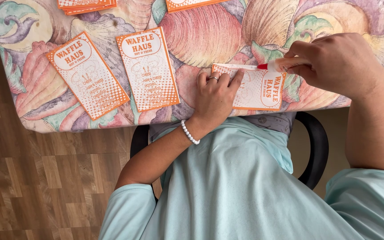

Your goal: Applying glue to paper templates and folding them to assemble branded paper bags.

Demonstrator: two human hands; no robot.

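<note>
**At the table's near edge: glue on an orange card**

Along the near edge of the table [36, 115], draped in a floral cloth, the worked card [258, 89] lies flat, its lower border almost at the drop.

- Table: two more orange-and-white cards [87, 75] [147, 69] lie apart to the left of the worked card; stacks [85, 5] sit at the far edge. Bare cloth between them gives open room leftward.
- Worked card: so close to the drop, a sideways push could slide it off toward the lap.
- Left hand [214, 95]: flat, fingers together, pressing the card's left end. If it lifts, the card may drag with the nozzle.
- Right hand [338, 64]: closed round a glue bottle [281, 66], red nozzle on the card's far border. Too hard a squeeze could run glue onto the cloth.
</note>
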